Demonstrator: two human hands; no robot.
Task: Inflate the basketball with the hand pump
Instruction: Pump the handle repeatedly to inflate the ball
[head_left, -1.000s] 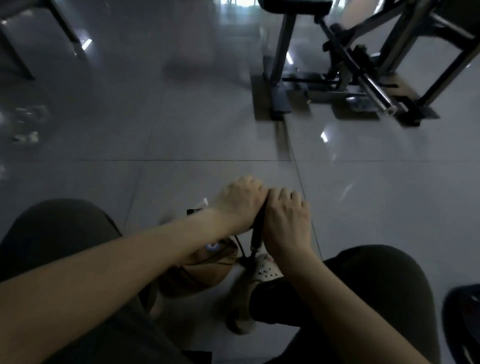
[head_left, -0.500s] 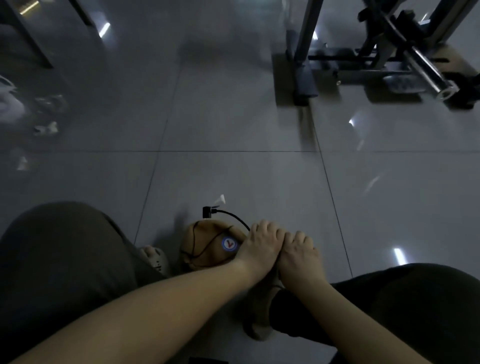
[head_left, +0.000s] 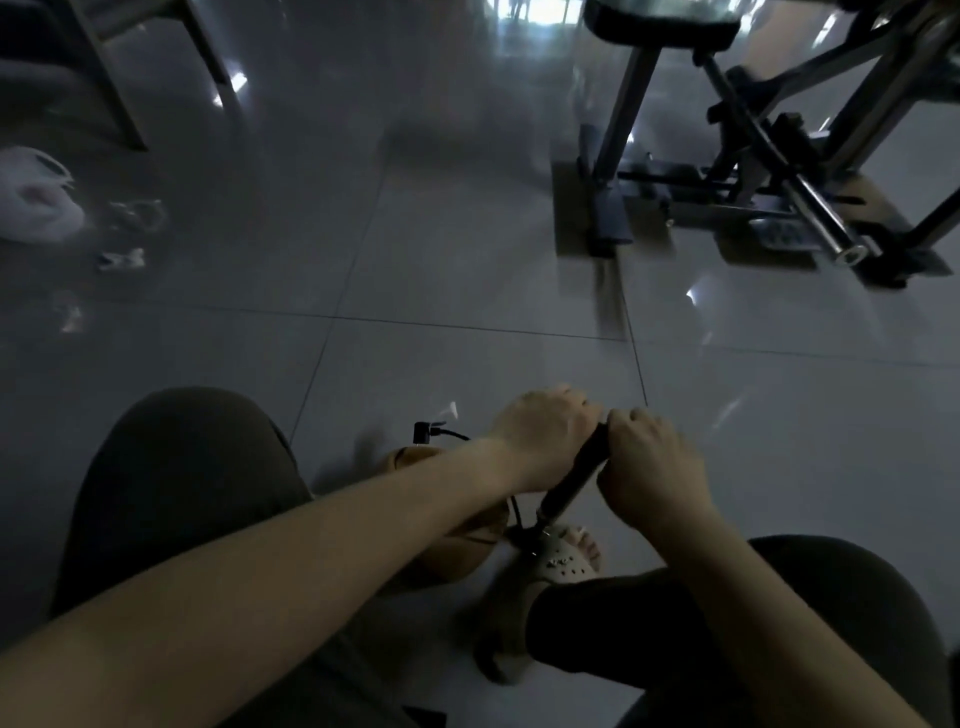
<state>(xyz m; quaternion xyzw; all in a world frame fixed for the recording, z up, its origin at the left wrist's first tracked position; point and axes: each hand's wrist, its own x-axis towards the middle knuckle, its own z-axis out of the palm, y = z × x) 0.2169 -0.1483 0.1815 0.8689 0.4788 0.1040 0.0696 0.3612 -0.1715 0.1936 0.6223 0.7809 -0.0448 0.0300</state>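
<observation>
The hand pump (head_left: 571, 478) is being gripped at its handle by both hands: the left hand (head_left: 540, 436) is being curled round the handle's left end and the right hand (head_left: 649, 462) round its right end, knuckles almost touching, with nothing else being held by either. The pump's long axis is being held tilted, running from the handle down toward 7 o'clock, where the base is being pinned under a sandalled foot (head_left: 563, 556). The basketball (head_left: 452, 556) is being rested on the tiled floor (head_left: 467, 260) at about 7 o'clock from the left hand, just beside the pump's base, and is being largely hidden by the left forearm. The black hose (head_left: 452, 434) is being looped out past the ball's 12 o'clock side. The coming stroke is being judged as a push straight down that tilted axis, both hands being equally near; any sideways lean is being judged likely to tip the base
</observation>
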